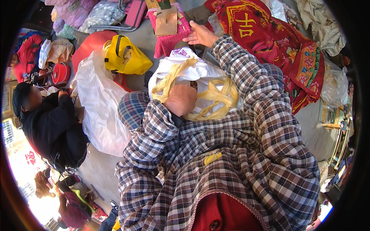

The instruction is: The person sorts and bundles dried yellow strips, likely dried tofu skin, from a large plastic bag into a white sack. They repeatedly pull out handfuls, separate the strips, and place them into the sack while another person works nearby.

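My left hand [180, 99] reaches into a white plastic bag [209, 73] with yellow plastic tied about its rim; the bag rests on my lap. The fingers are bent down into the bag and mostly hidden, so what they hold cannot be told. My right hand [201, 35] is stretched forward with its fingers apart and holds nothing. It is beside a pink dotted cloth [185, 25], on which a piece of brown cardboard [166, 21] lies. Both forearms are in checked sleeves.
A yellow bag [138, 59] and a large translucent plastic bag [98, 106] stand to the left. Beyond them sits a person in dark clothes [55, 127]. A red patterned blanket [266, 43] is at the right. Metal tubing [112, 28] and filled bags [99, 17] are at the upper left.
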Demonstrator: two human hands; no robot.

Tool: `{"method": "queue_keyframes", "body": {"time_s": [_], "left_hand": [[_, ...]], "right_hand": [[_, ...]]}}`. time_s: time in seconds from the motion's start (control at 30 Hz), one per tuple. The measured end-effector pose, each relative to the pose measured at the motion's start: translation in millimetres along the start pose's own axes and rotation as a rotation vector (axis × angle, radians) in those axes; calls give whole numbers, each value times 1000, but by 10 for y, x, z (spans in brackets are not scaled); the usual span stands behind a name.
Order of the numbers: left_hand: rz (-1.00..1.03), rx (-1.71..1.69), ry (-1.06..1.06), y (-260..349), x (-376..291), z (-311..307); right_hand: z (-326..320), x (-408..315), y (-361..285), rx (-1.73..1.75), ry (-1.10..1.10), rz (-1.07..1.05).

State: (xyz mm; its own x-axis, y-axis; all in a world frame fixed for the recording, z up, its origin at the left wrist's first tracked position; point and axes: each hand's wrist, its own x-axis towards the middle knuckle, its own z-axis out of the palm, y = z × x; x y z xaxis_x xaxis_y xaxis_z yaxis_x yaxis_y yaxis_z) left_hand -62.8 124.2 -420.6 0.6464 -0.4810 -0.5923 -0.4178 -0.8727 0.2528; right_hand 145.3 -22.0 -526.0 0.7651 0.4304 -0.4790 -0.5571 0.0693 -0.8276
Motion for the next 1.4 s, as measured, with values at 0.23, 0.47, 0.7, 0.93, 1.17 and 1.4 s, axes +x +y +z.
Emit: {"method": "queue_keyframes", "body": {"time_s": [0.23,0.47,0.7,0.93,1.17,1.4], "left_hand": [[-15,50,23,54,18,154],[-17,0,66,-3,15,211],[-22,-2,87,-48,-49,284],[25,-52,46,-82,-50,308],[-67,-133,454,-197,-121,-108],[-349,-208,562,-825,290,-541]], "right_hand": [[-15,210,47,-14,63,46],[125,299,101,73,155,-17],[203,-13,284,65,296,14],[273,-452,560,122,250,34],[204,-495,314,-407,356,-110],[191,-251,-53,-852,451,-543]]}}
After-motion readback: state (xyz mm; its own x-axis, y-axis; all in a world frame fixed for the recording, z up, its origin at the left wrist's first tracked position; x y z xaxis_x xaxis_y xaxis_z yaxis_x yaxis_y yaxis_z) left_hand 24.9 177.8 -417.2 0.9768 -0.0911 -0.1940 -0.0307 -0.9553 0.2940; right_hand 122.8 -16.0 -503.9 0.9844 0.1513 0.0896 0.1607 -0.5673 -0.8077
